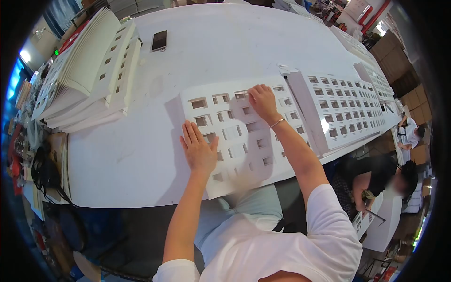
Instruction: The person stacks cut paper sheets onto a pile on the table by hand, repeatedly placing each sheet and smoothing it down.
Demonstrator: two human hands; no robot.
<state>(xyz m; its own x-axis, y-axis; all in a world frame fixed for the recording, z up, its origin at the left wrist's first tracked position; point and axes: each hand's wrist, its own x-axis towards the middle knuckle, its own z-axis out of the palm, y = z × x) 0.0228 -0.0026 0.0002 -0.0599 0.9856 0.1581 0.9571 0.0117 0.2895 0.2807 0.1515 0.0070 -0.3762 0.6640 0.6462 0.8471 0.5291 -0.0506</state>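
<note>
Ideally, my left hand (pixel 199 149), fingers together and thumb apart on the white windowed panel (pixel 242 142) before me on the worktop (pixel 127 155), should press evenly against sliding while my right hand (pixel 264 103) curls its fingers at a top-row cutout (pixel 240 95), pinching or not I cannot tell.

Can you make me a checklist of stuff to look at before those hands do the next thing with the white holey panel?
1. Left hand flat on the cutout panel: ok, at its left side.
2. Right hand pressing firmly: cannot tell; its fingers are at the far side.
3. Smartphone out of the way: ok, well apart on the table.
4. Left stack of panels clear of the work: ok, there's a gap.
5. All holes visible: not ok, hands block some.
</note>
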